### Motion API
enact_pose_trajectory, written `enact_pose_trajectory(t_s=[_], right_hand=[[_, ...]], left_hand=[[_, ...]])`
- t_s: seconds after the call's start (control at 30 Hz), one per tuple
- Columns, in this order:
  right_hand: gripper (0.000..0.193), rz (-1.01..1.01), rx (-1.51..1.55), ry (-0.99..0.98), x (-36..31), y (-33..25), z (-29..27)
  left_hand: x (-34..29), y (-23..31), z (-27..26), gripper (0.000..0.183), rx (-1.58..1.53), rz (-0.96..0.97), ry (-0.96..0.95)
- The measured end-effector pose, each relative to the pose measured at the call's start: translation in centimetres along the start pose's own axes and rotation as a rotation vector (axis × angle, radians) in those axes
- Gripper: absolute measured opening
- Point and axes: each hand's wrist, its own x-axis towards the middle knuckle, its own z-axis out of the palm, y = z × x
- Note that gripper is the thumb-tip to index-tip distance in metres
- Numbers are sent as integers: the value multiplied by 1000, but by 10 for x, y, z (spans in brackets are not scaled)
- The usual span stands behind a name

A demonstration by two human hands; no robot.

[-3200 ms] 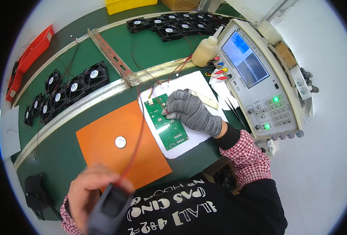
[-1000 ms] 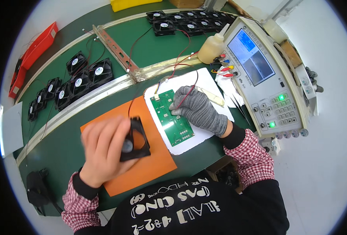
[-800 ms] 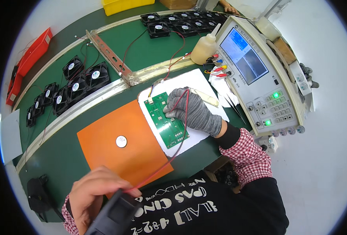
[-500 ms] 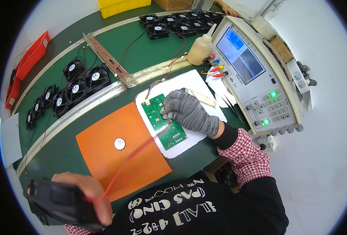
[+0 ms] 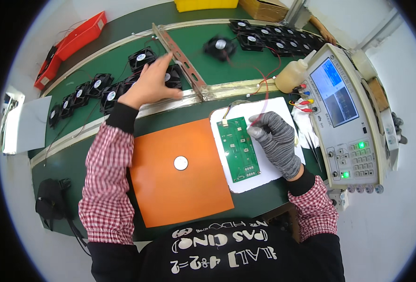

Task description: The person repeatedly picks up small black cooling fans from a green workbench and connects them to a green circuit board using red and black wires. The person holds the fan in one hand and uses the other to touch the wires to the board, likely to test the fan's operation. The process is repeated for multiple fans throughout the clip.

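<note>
My left hand [image 5: 152,83] is bare and open, fingers and thumb spread, above black cooling fans [image 5: 111,96] on the green bench at left. My right hand [image 5: 277,143], in a grey knit glove, is closed in a pinch at the right edge of a green circuit board [image 5: 240,149]. A blurred red fan wire [image 5: 267,91] runs down to its fingertips; the connector there is hidden. The board lies on a white pad [image 5: 243,187], with a small cable plugged into its top. A motion-blurred fan [image 5: 219,48] is on the far bench, right of the slotted metal bar [image 5: 182,61].
An orange mat [image 5: 180,197] bears a white disc [image 5: 181,163]. A tester with a screen [image 5: 335,94], a plastic bottle [image 5: 290,77] and tweezers [image 5: 315,152] are at right. More fans [image 5: 278,45] stand far right, near another person's hand [image 5: 323,30]. A red bin [image 5: 81,37] is at far left.
The fan has left my left hand and is now on the far bench. My left hand has moved up and opened. My right hand has shifted off the board's middle to its right edge.
</note>
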Motion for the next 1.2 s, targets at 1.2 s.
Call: enact_pose_trajectory(t_s=[1.2], right_hand=[[15,-130,-197,-221,3,6,-2]], left_hand=[[-147,114,-18,95,-238,215,-30]])
